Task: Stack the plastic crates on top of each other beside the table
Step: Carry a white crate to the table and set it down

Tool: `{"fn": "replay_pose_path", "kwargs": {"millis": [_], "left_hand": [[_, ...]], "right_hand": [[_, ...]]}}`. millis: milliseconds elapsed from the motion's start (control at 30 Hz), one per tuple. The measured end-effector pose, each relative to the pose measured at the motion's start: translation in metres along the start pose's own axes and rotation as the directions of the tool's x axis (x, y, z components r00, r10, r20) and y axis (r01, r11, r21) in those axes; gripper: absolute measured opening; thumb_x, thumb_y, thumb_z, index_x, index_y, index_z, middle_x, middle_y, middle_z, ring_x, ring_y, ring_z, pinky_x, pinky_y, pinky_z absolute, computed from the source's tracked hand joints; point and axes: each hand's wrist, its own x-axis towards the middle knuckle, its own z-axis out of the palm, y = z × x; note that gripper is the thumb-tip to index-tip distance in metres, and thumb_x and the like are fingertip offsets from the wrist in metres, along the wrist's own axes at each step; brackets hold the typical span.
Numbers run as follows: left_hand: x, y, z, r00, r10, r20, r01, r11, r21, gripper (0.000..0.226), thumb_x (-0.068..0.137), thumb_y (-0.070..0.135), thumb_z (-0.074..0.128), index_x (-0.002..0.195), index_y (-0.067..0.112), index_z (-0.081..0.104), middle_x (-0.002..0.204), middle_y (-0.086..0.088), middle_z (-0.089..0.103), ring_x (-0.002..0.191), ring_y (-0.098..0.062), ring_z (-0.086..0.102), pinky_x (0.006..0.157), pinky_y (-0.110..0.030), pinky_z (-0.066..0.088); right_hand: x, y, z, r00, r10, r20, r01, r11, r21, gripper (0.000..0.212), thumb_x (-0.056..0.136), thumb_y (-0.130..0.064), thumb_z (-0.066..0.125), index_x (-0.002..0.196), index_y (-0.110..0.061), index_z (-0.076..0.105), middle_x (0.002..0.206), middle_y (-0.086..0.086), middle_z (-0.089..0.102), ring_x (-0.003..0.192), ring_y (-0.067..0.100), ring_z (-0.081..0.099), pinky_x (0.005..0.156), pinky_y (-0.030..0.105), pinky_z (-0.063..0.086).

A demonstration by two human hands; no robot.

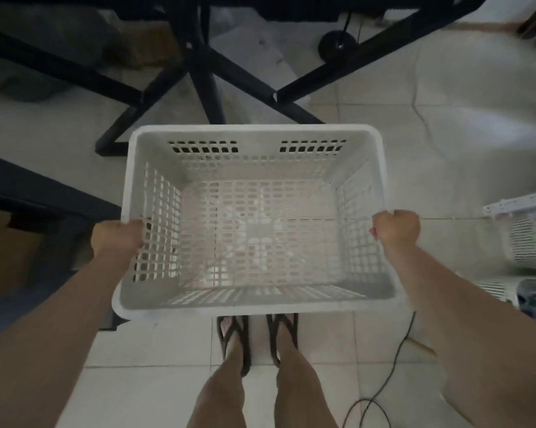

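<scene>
A white plastic crate [254, 132] with slotted walls and floor hangs in front of me above the tiled floor, empty and held level. My left hand [117, 239] grips its left rim and my right hand [398, 228] grips its right rim. Another white slatted crate [526, 242] sits on the floor at the far right edge, partly cut off by the frame. The table's black crossed leg frame [198, 69] stands just beyond the held crate.
My feet in black sandals [257, 338] stand under the crate's near edge. A black cable [396, 359] trails over the tiles at the lower right. Dark furniture [28, 186] and a brown box [4, 257] are at the left. A black round base [337, 44] sits behind the table legs.
</scene>
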Motion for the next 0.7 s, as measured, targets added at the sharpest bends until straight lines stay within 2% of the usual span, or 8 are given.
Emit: {"fn": "replay_pose_path", "kwargs": {"millis": [100,200,300,367,500,600,667,700], "left_hand": [[0.062,0.003,0.045,1.000,-0.015,-0.016,0.014,1.000,-0.008,0.017,0.086,0.018,0.056,0.084,0.002,0.061,0.075,-0.012,0.056,0.068,-0.024,0.051,0.065,-0.031,0.041],[0.129,-0.005,0.098,0.999,-0.041,-0.025,0.040,0.999,-0.034,0.030,0.087,0.021,0.058,0.103,-0.004,0.064,0.086,-0.014,0.061,0.065,-0.023,0.054,0.066,-0.030,0.043],[0.196,-0.021,0.154,0.998,-0.060,-0.002,0.060,0.998,-0.027,0.022,0.089,0.022,0.060,0.087,0.001,0.063,0.069,-0.013,0.059,0.043,-0.020,0.052,0.044,-0.026,0.044],[0.235,-0.034,0.191,0.999,-0.052,0.001,0.052,0.998,-0.037,0.020,0.088,0.022,0.061,0.082,0.004,0.060,0.064,-0.011,0.056,0.046,-0.021,0.049,0.050,-0.028,0.045],[0.290,-0.060,0.245,0.998,-0.056,-0.006,0.055,0.995,-0.082,0.022,0.085,0.027,0.065,0.086,0.005,0.063,0.078,-0.016,0.061,0.051,-0.020,0.051,0.067,-0.038,0.053],[0.309,-0.077,0.265,0.995,-0.102,0.008,0.102,0.990,-0.092,0.020,0.087,0.025,0.062,0.080,0.007,0.059,0.072,-0.012,0.061,0.046,-0.016,0.055,0.074,-0.041,0.057],[0.314,-0.086,0.267,0.994,-0.106,0.040,0.110,0.985,-0.130,0.017,0.091,0.021,0.058,0.102,0.009,0.059,0.076,-0.011,0.060,0.053,-0.014,0.058,0.064,-0.034,0.052],[0.315,-0.089,0.266,0.996,-0.079,0.049,0.086,0.985,-0.150,0.029,0.090,0.022,0.059,0.116,0.008,0.058,0.083,-0.012,0.061,0.062,-0.018,0.059,0.061,-0.032,0.050]], "right_hand": [[0.050,0.003,0.066,1.000,-0.022,-0.014,0.021,0.999,-0.039,0.022,0.082,-0.011,0.053,0.066,0.000,0.063,0.072,0.021,0.066,0.067,0.034,0.065,0.063,0.037,0.054],[0.097,0.027,0.137,0.999,-0.020,-0.041,0.017,0.997,-0.072,0.027,0.083,-0.013,0.053,0.057,-0.006,0.056,0.078,0.024,0.069,0.072,0.037,0.068,0.067,0.037,0.055],[0.143,0.055,0.205,0.999,0.014,-0.047,-0.017,0.997,-0.080,0.025,0.083,-0.014,0.053,0.059,-0.008,0.057,0.076,0.020,0.069,0.076,0.038,0.069,0.068,0.035,0.054],[0.173,0.070,0.245,0.999,0.013,-0.040,-0.017,0.996,-0.087,0.021,0.082,-0.013,0.054,0.063,-0.007,0.060,0.076,0.018,0.068,0.077,0.037,0.070,0.066,0.035,0.052],[0.220,0.094,0.305,0.999,-0.029,-0.023,0.026,0.993,-0.112,0.019,0.080,-0.007,0.054,0.063,-0.006,0.061,0.069,0.014,0.064,0.070,0.033,0.068,0.063,0.036,0.053],[0.237,0.107,0.331,1.000,-0.019,-0.010,0.018,0.995,-0.098,0.019,0.083,-0.007,0.052,0.069,-0.001,0.064,0.071,0.014,0.064,0.065,0.030,0.065,0.063,0.037,0.053],[0.237,0.111,0.338,1.000,-0.020,-0.012,0.019,0.993,-0.121,0.020,0.083,-0.007,0.053,0.083,0.005,0.068,0.073,0.015,0.065,0.060,0.025,0.062,0.061,0.034,0.051],[0.234,0.109,0.338,1.000,-0.023,0.003,0.024,0.991,-0.132,0.018,0.083,-0.009,0.055,0.085,0.003,0.068,0.078,0.017,0.067,0.060,0.023,0.060,0.060,0.032,0.049]]}}
